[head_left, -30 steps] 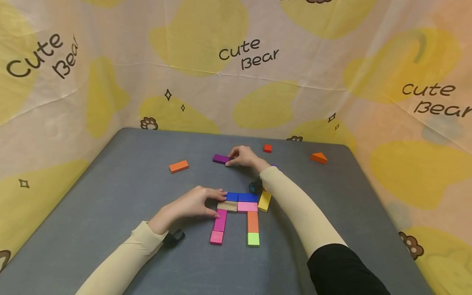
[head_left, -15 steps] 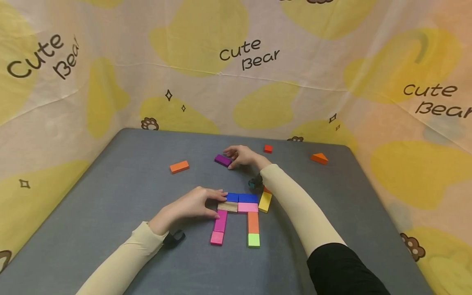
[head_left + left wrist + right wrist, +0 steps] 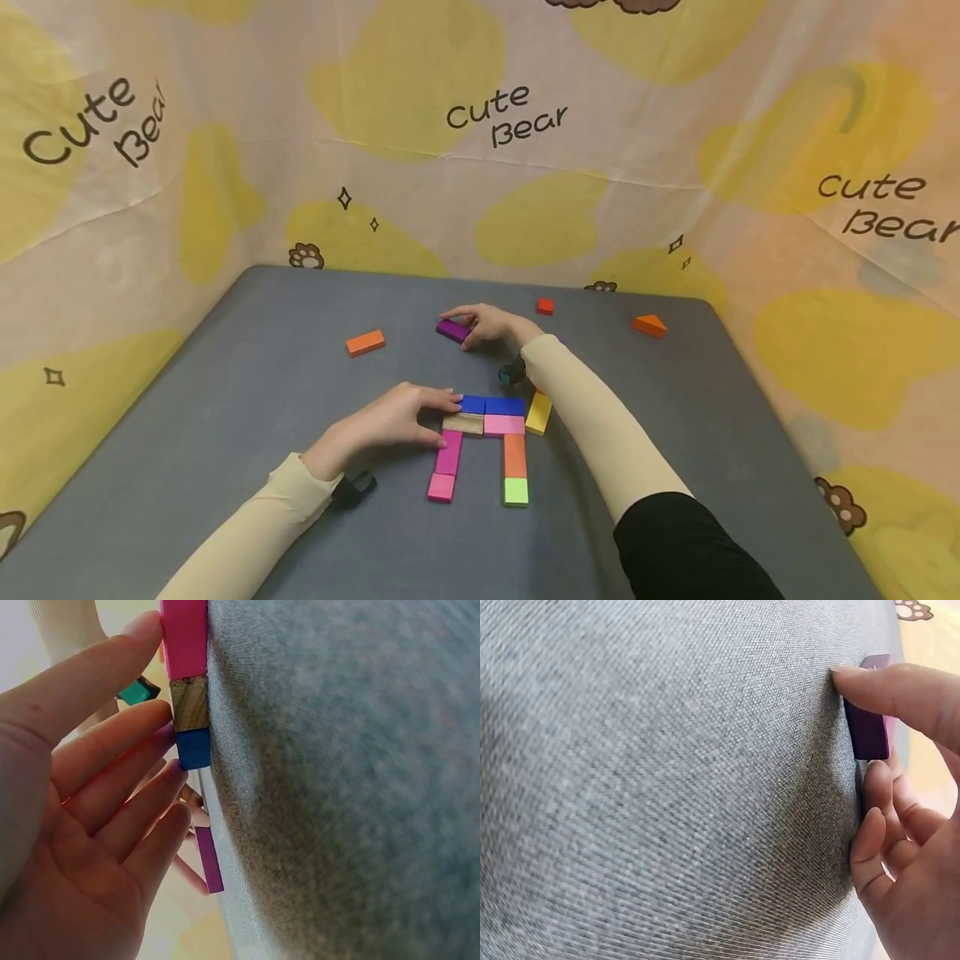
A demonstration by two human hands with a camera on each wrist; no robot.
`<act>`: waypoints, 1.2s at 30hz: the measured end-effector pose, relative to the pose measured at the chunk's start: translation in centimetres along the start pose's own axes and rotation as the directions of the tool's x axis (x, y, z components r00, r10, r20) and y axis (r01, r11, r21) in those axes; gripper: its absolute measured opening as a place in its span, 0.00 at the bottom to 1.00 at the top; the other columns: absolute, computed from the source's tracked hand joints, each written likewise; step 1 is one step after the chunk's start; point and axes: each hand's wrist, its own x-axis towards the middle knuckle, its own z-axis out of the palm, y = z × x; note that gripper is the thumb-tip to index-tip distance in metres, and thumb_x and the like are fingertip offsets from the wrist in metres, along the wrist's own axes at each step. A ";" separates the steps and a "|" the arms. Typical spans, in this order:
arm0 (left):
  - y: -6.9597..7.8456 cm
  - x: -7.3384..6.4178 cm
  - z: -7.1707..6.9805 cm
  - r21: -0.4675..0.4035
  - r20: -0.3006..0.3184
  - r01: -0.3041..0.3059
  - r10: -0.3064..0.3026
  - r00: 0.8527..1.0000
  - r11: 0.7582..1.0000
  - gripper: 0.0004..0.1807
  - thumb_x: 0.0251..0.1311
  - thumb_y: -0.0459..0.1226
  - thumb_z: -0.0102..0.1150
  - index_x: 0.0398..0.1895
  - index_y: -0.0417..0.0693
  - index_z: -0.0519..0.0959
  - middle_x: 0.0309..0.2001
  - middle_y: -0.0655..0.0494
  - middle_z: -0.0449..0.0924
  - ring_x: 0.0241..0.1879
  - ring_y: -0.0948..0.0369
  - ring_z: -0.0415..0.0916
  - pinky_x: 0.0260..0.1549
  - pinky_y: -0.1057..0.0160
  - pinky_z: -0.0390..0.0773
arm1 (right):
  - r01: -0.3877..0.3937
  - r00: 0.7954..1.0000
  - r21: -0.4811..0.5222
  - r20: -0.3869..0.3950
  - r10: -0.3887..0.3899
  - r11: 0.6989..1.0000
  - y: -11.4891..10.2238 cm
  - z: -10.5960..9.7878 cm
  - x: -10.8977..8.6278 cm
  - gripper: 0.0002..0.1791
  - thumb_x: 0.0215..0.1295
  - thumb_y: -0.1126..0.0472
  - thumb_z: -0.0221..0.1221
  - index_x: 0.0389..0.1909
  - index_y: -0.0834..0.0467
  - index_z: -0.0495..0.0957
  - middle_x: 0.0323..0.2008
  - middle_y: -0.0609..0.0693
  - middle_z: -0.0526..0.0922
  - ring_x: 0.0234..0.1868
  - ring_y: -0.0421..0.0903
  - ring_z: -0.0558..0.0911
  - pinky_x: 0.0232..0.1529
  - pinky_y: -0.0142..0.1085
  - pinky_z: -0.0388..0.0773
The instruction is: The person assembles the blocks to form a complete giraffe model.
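My left hand (image 3: 393,419) rests at the left side of a flat block arrangement, its fingers fairly straight. In the left wrist view, the thumb touches a magenta block (image 3: 185,641), and fingertips touch the wood-grain block (image 3: 190,703) and blue block (image 3: 193,748). Farther back, my right hand (image 3: 486,326) pinches a purple block (image 3: 451,331) lying on the table, thumb on the near side and index finger along the far side. Its other fingers curl behind the block's end in the right wrist view. The arrangement also includes a pink block (image 3: 503,425), an orange block (image 3: 514,455) and a green block (image 3: 516,492).
A yellow block (image 3: 538,413) leans out at the arrangement's right, partly near the right sleeve. Loose on the grey table (image 3: 225,417) lie an orange block (image 3: 365,342), a red block (image 3: 545,307) and an orange triangular block (image 3: 649,326). A printed cloth (image 3: 420,192) encloses the table.
The purple block has turned, its right end swinging nearer. My right index finger has moved from its right end to along its far side. The left hand has stayed in place.
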 end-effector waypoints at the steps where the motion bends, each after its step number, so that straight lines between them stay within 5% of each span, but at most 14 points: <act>1: 0.0 0.0 0.0 -0.003 -0.002 -0.002 0.002 1.000 1.000 0.29 0.47 0.49 0.71 0.56 0.55 0.79 0.61 0.60 0.75 0.65 0.63 0.67 0.60 0.55 0.70 | 0.000 1.000 -0.010 -0.005 0.000 1.000 0.1 0.0 0.0 0.36 0.55 0.64 0.67 0.66 0.43 0.68 0.61 0.59 0.72 0.59 0.52 0.71 0.62 0.48 0.66; 12: 0.0 0.2 0.0 -0.002 0.002 -0.006 0.006 1.000 1.000 0.29 0.47 0.49 0.71 0.56 0.55 0.79 0.61 0.61 0.74 0.65 0.63 0.67 0.60 0.55 0.70 | -0.040 0.996 0.004 -0.077 0.041 0.999 1.1 -0.3 -0.1 0.35 0.51 0.62 0.70 0.61 0.47 0.71 0.50 0.54 0.78 0.46 0.46 0.79 0.53 0.38 0.74; 21: 0.0 0.0 -0.1 -0.009 -0.012 -0.009 0.009 1.000 1.000 0.29 0.47 0.48 0.72 0.55 0.54 0.80 0.61 0.60 0.75 0.64 0.63 0.68 0.60 0.54 0.70 | -0.028 0.986 -0.023 -0.165 0.024 0.999 1.2 0.1 -0.3 0.33 0.48 0.61 0.72 0.59 0.52 0.74 0.59 0.52 0.76 0.52 0.47 0.79 0.55 0.38 0.75; 36: 0.0 0.0 -0.1 -0.003 -0.009 -0.021 0.021 1.000 1.000 0.29 0.48 0.48 0.71 0.56 0.53 0.79 0.61 0.58 0.74 0.65 0.61 0.68 0.60 0.53 0.70 | -0.053 0.971 0.079 -0.229 0.070 0.995 1.8 -2.1 -3.6 0.34 0.46 0.54 0.74 0.55 0.56 0.74 0.53 0.53 0.79 0.53 0.47 0.80 0.56 0.40 0.75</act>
